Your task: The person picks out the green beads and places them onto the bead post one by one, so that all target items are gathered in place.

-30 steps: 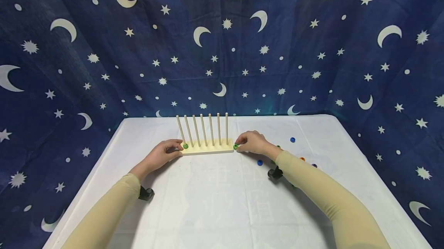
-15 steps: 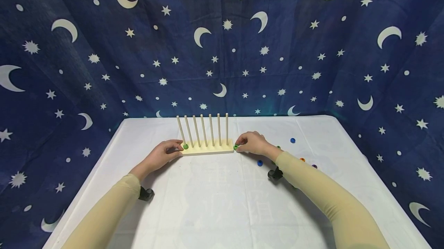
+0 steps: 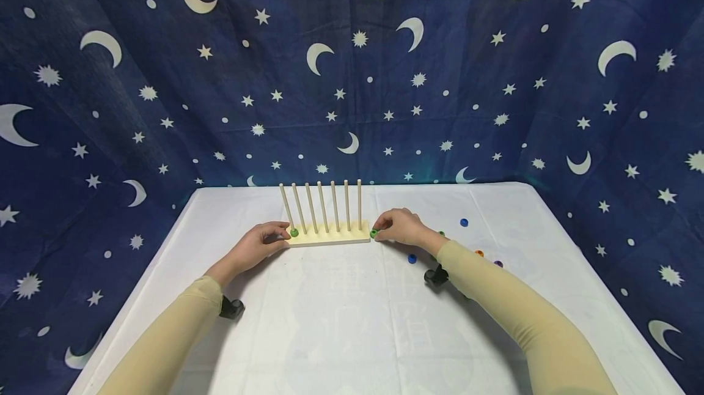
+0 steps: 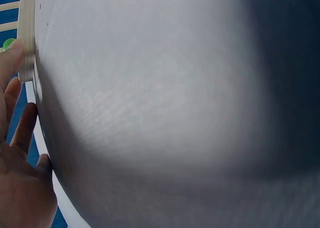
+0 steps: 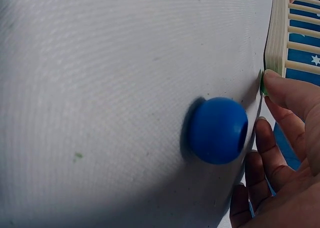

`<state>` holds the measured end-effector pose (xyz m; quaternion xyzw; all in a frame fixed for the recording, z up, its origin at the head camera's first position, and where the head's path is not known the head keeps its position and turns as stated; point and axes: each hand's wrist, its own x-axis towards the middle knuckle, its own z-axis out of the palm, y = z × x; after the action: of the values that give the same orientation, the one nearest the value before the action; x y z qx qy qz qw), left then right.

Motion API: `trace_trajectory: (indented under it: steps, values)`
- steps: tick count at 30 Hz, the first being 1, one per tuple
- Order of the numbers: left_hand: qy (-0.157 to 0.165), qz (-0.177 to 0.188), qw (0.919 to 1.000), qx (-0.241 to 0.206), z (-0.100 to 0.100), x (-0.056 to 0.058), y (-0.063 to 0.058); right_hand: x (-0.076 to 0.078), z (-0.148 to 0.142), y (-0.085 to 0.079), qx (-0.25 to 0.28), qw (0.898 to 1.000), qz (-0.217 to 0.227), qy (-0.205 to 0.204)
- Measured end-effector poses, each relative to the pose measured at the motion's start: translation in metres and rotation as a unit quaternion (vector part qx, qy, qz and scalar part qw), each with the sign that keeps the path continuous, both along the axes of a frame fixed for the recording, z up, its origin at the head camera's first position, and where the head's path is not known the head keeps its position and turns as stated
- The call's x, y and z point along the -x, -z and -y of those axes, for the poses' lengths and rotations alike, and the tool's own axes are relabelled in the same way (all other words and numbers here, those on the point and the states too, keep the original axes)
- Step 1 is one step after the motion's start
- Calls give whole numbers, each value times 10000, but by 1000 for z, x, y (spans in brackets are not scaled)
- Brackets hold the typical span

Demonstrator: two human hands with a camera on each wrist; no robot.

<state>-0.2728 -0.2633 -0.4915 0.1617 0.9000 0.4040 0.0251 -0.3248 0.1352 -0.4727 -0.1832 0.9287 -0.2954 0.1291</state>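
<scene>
A pale wooden peg rack (image 3: 330,237), with several upright pegs in a row, stands on the white-covered table. Around the foot of its leftmost peg sits a green bead (image 3: 294,233). My left hand (image 3: 257,247) holds the rack's left end between thumb and fingers; the left wrist view shows the thumb against the end of the base (image 4: 27,48). Just off the right end, my right hand (image 3: 401,227) pinches another green bead (image 3: 373,233) between thumb and index finger. In the right wrist view that bead is mostly hidden by the thumb.
A blue bead (image 3: 412,258) lies below my right hand, and another blue bead (image 3: 464,222) is farther back. An orange bead (image 3: 480,253), a purple bead (image 3: 498,263) and a green bead (image 3: 442,233) lie near the right forearm. A dark star-patterned cloth (image 3: 352,77) hangs behind.
</scene>
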Motion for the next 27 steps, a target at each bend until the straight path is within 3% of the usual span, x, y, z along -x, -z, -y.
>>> trace_trajectory:
  steps: [27]
  values:
    - [-34, 24, 10000, -33, -1, -2, -2, 1, -2, 2, 428, 9983, 373, 126]
